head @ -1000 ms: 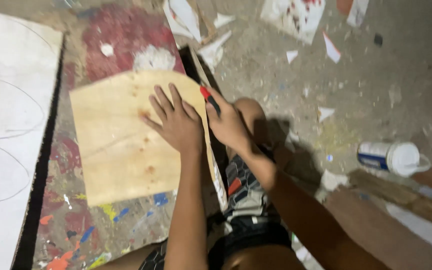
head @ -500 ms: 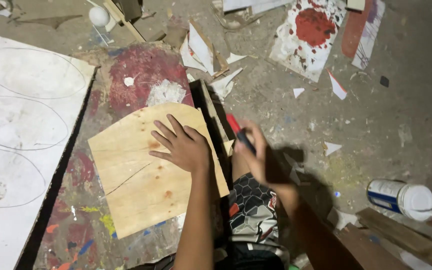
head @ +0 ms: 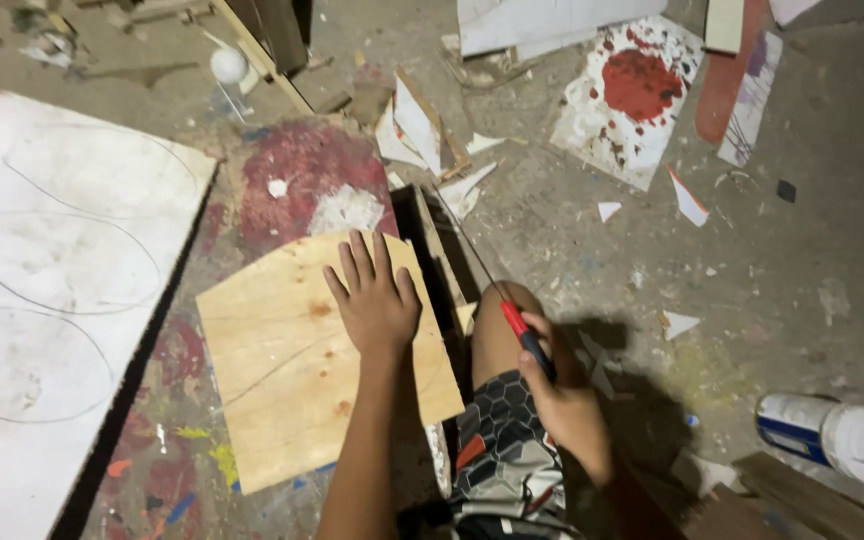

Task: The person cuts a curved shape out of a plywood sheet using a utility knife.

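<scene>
The left hand (head: 377, 300) lies flat, fingers spread, on a pale square plywood sheet (head: 302, 370) resting on the paint-stained floor (head: 752, 260). The right hand (head: 562, 400) is clamped around a thin saw with a red-and-black handle (head: 525, 335), its blade just beside the sheet's right edge. A curved pencil line crosses the sheet — no cut along it shows, so the sawing looks barely begun.

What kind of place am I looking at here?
Probably a rough craft or woodworking workshop floor. The left hand presses a plywood sheet flat, the right hand grips a red-handled tool, and paint-stained boards lie on the dusty floor.
</scene>
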